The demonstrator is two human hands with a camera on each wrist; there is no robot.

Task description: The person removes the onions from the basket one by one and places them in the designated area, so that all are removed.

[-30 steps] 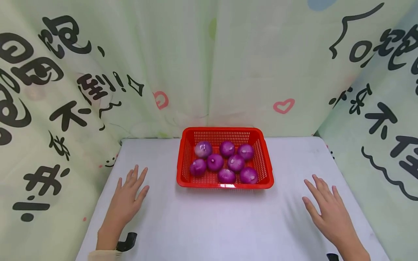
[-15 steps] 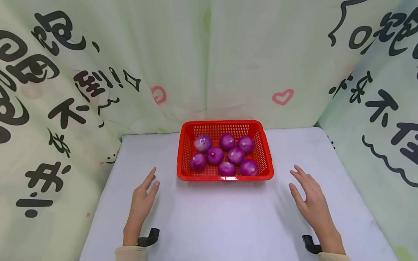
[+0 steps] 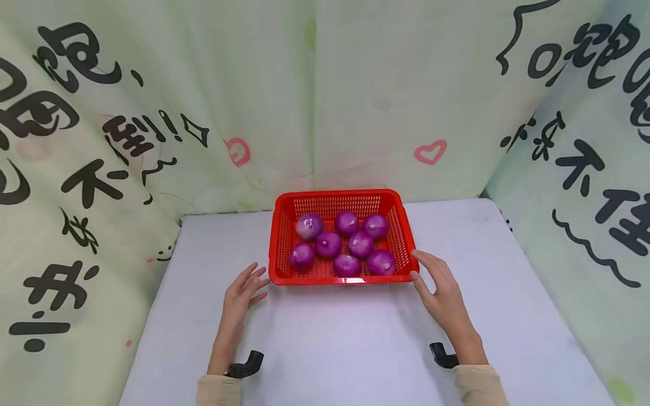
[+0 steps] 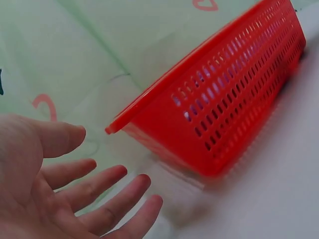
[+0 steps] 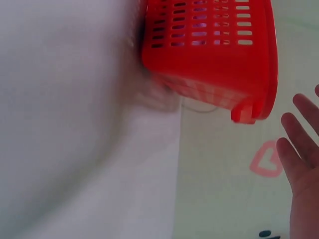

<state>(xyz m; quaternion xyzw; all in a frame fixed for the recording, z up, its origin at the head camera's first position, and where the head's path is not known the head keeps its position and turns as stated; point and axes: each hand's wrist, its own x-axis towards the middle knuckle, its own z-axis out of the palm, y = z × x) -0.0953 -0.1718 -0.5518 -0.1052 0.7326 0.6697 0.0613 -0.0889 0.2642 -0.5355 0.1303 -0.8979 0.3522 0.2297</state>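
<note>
On the counter (image 3: 335, 349), the long axis of the red basket (image 3: 304, 281) of onions (image 3: 328, 245) is laid crosswise between the left hand (image 3: 238, 301), held just off one near corner, and the right hand (image 3: 444, 293), seemingly nearer, beside the other. Both are loosely spread; nothing is gripped.

Green curtain (image 3: 365, 84): black "不" (image 3: 91, 183), "!" (image 3: 170, 125), pink heart (image 3: 430, 151)

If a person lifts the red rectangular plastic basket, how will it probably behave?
The red rectangular plastic basket seems stiff, as its walls stand straight. With eight round purple onions inside, it is probably moderately heavy. They may roll if it tilts, because gaps show between some.
</note>
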